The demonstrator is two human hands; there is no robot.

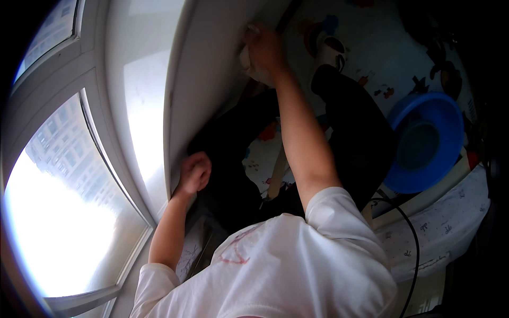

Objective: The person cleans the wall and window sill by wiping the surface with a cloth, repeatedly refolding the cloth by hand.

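My right hand (266,49) is stretched far forward and closed on a pale cloth (253,68). It presses the cloth against the lower part of the white wall (204,58) under the window. Part of the cloth is hidden beneath the fingers. Close to my body, my left hand (195,172) is curled into a fist beside the wall's edge and my dark-trousered knee. I see nothing in that fist.
Bright windows (69,212) line the left side above a white sill (140,106). To the right stands a blue basin (400,177) with dark contents. A black cable (416,238) runs past a patterned white cover (450,228). The floor (371,47) has a colourful print.
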